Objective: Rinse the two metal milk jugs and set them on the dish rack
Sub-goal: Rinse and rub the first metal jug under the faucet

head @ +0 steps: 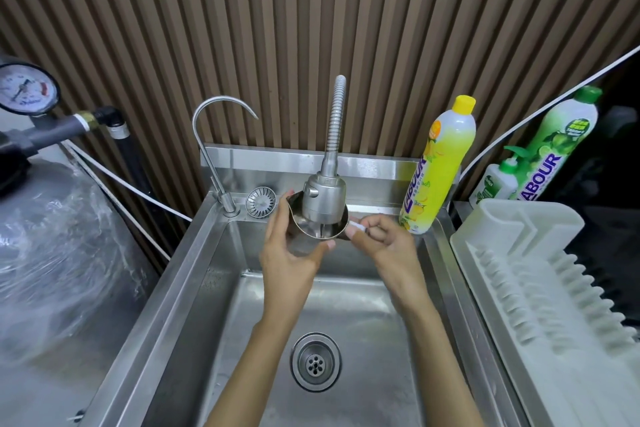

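Head view: my left hand grasps a jug under the faucet over the sink; right hand pinches its handle. Rinsing first jug; next, carry it to the rack.

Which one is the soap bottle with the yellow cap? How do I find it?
Find the steel sink, then look at its back right corner. The yellow-capped bottle stands there, left of the white dish rack. The other tall bottle is green-capped.
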The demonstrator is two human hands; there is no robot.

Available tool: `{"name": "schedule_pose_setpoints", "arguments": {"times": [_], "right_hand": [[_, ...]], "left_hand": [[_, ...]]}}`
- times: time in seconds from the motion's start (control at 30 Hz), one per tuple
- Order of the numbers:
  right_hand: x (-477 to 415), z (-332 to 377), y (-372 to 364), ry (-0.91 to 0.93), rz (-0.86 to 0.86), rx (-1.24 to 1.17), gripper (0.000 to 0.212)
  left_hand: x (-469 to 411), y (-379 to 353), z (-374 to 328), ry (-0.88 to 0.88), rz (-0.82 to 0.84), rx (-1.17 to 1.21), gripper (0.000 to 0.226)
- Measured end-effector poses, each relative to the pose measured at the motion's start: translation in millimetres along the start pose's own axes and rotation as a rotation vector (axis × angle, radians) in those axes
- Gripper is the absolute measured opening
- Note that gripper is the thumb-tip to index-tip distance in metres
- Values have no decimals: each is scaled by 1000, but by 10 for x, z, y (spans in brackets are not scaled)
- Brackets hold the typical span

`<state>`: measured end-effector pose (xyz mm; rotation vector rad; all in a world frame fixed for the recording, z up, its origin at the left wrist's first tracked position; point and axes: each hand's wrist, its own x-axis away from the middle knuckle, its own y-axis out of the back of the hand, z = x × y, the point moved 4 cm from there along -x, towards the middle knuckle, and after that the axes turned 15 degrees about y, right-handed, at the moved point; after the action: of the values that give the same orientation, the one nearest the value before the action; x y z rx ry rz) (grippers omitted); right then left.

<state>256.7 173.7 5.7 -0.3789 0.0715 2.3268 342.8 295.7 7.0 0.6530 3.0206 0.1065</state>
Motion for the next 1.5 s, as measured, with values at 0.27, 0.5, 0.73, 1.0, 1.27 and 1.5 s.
{"name": "schedule_pose_setpoints", "arguments": {"times": [0.27, 0.5, 0.73, 1.0, 1.27, 1.5], "right_hand": [[283, -299, -127, -227, 59, -347, 24], [179, 42, 188, -171, -14, 101, 17], [78, 455, 221, 112, -19, 745, 29], [8, -47, 151, -14, -32, 34, 26], [173, -356, -15, -186, -10, -246, 16], [125, -5, 106, -171, -3, 220, 21]], "left_hand": [[192, 139, -124, -104, -198, -430, 90], [218, 56, 16, 115, -91, -346, 61], [162, -223, 239, 411, 310, 285, 54], [-34, -195, 221, 153, 115, 234, 88], [66, 42, 1, -99, -24, -201, 86], [135, 125, 136, 173, -48, -124, 40]]}}
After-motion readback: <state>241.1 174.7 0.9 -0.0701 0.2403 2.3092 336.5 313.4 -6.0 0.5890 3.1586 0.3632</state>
